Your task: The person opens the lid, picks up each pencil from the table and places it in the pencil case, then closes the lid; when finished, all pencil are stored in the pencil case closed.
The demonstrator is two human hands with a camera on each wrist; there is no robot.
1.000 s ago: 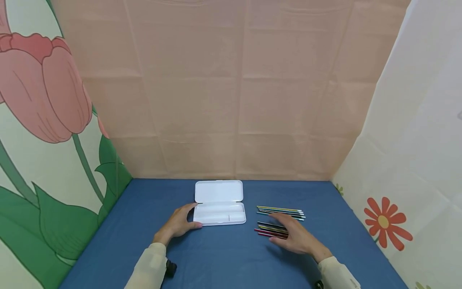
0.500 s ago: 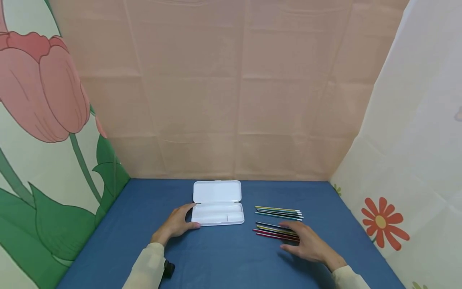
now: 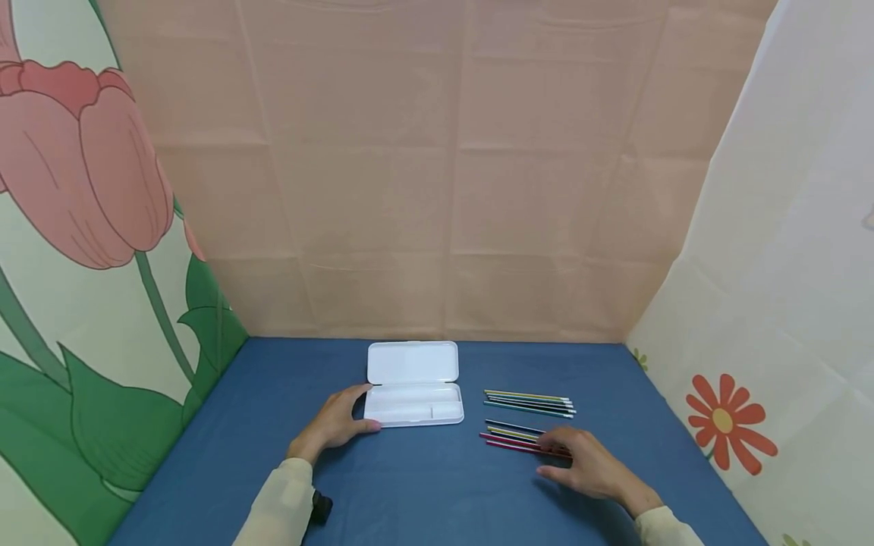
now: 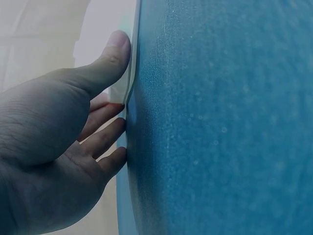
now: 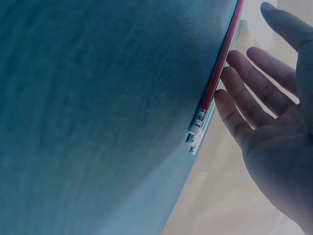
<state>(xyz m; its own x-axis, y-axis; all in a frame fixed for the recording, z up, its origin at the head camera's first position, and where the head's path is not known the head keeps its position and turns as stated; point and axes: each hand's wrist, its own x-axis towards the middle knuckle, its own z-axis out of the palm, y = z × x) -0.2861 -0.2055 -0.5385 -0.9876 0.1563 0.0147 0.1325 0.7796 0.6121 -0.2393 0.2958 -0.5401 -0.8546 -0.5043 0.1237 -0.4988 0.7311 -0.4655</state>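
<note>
A white pencil case (image 3: pixel 413 414) lies with its lid (image 3: pixel 413 362) folded back on the blue cloth. My left hand (image 3: pixel 337 421) holds its left end, thumb at the front corner and index finger at the back, as the left wrist view (image 4: pixel 58 112) also shows. To the right lie two groups of pencils, a rear one (image 3: pixel 527 403) and a front one (image 3: pixel 508 434). My right hand (image 3: pixel 590 464) is over the right ends of the front group, fingers loosely bent and thumb apart. In the right wrist view its fingertips are right at a red pencil (image 5: pixel 220 68) with a white eraser.
The case has a long compartment and a small one split by a divider (image 3: pixel 432 412). A beige cloth wall (image 3: pixel 444 189) stands behind the blue table (image 3: pixel 423 485). Flower-printed cloths hang at the left (image 3: pixel 102 182) and right (image 3: pixel 771 303).
My right hand has slid rightward and slightly nearer along the front pencils, uncovering more of them. The left hand and the pencil case stay in place.
</note>
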